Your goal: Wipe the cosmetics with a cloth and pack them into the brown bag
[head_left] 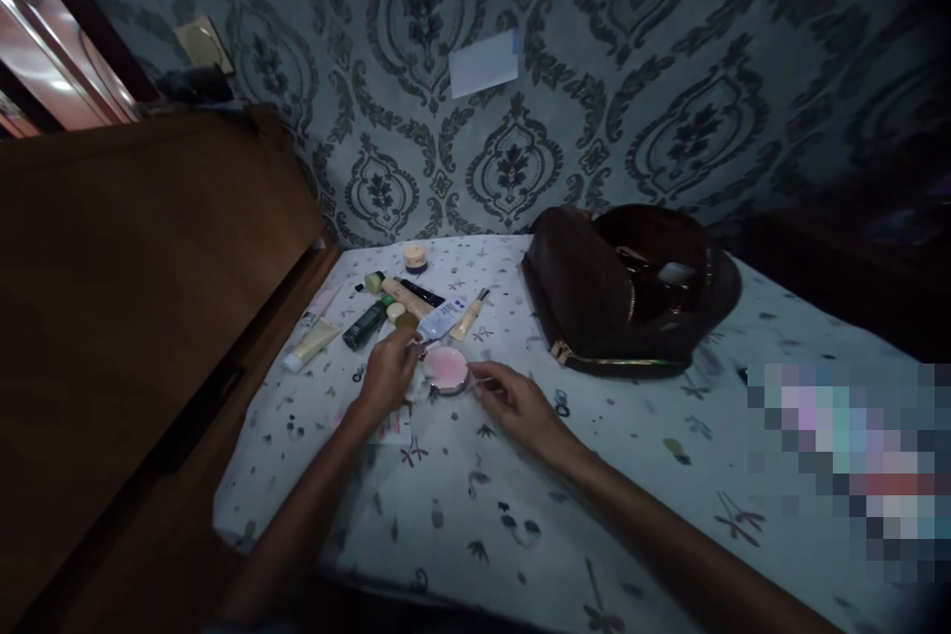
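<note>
A round pink-topped compact (447, 369) with a shiny rim is between my two hands, low over the patterned cloth. My left hand (388, 374) is closed at its left side, on a pale crumpled piece that looks like tissue (420, 384). At the opposite rim, the fingertips of my right hand (520, 406) are bent and touch the compact's edge. Just beyond my left fingers lie a white-blue tube (442, 317), a dark green bottle (367, 323), a beige tube (405, 298) and a slim yellowish tube (470, 316). A flat printed packet (393, 427) is partly hidden below my left wrist.
A dark brown bag (580, 292) stands unzipped at the right. A small jar (415, 258) sits near the wall, and a cream tube (312, 345) at the left edge. Brown wooden furniture (149, 238) borders the left side. Patterned wallpaper (512, 163) rises behind.
</note>
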Available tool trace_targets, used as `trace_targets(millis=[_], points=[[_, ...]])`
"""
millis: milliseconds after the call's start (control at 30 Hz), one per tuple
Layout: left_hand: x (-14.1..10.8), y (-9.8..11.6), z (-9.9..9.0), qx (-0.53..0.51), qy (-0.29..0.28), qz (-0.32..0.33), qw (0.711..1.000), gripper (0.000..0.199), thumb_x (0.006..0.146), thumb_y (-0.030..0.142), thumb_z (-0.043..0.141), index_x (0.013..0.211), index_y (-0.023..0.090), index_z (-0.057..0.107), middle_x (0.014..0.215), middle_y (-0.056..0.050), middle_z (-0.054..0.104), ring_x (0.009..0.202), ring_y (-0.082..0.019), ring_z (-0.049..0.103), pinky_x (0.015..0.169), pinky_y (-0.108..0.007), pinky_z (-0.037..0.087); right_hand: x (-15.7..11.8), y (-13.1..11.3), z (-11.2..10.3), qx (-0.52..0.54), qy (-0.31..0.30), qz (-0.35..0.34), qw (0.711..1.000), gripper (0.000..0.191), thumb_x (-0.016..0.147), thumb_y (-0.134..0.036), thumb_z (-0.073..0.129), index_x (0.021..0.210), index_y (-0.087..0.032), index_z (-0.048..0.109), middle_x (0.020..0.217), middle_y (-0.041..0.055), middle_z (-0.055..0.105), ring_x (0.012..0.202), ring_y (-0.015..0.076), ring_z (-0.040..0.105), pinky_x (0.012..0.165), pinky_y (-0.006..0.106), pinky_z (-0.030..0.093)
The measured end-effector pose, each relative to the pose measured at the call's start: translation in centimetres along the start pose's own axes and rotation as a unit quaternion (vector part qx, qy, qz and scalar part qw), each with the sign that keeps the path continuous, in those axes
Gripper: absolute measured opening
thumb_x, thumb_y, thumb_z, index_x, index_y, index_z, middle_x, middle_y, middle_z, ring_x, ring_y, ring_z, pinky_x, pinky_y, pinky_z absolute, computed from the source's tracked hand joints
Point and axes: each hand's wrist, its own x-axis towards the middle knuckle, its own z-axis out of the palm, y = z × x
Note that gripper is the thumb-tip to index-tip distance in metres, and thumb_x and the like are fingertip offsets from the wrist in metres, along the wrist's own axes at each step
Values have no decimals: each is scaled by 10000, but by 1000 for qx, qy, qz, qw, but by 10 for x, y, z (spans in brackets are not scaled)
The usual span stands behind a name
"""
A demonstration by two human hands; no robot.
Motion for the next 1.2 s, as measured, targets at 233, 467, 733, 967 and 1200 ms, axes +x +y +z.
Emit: trace_targets(millis=[233, 467, 733, 967, 1200], points=[[-6, -11, 5, 167, -98, -28, 981, 208, 930, 258, 484, 1090, 182, 593, 1082, -97, 623, 1063, -240, 574, 843, -317, 459, 1, 11, 16, -36, 63, -40, 997, 316, 852, -236, 490, 1127, -150, 618, 1024, 106, 653, 884, 208, 614, 831, 390, 511], [-13, -4, -2, 126, -56, -29, 990, 234, 947, 240, 401, 1041, 154, 597, 1022, -117, 639, 1001, -254, 613, 844, -370, 488, -8, -1, 12, 40, 86, -37, 995, 289, 893, -361, 507, 1026, -152, 657, 943, 92, 664, 826, 191, 610, 769, 339, 502], [-31, 58, 16, 26, 2, 114, 993, 231, 951, 323, 440, 1088, 212, 590, 1056, -93, 649, 971, -243, 645, 797, -361, 537, -6, -4, 19, 420, 43, 49, 905, 548, 747, -694, 611, 901, -168, 612, 800, 15, 603, 709, 144, 595, 626, 265, 502], [-23, 91, 17, 119, -47, 164, 978, 161, 949, 287, 474, 903, 196, 598, 876, -54, 623, 817, -219, 639, 669, -305, 503, -4, -1, 8, 481, 61, 81, 871, 569, 653, -684, 711, 880, -183, 567, 697, -41, 531, 568, 94, 515, 498, 205, 421], [0, 93, 28, 32, 113, 216, 969, 240, 960, 291, 425, 810, 192, 585, 807, -54, 610, 793, -203, 566, 731, -310, 448, -10, -5, 16, 419, 15, 152, 895, 545, 752, -711, 568, 874, -180, 569, 544, -73, 422, 421, 65, 356, 422, 196, 279]])
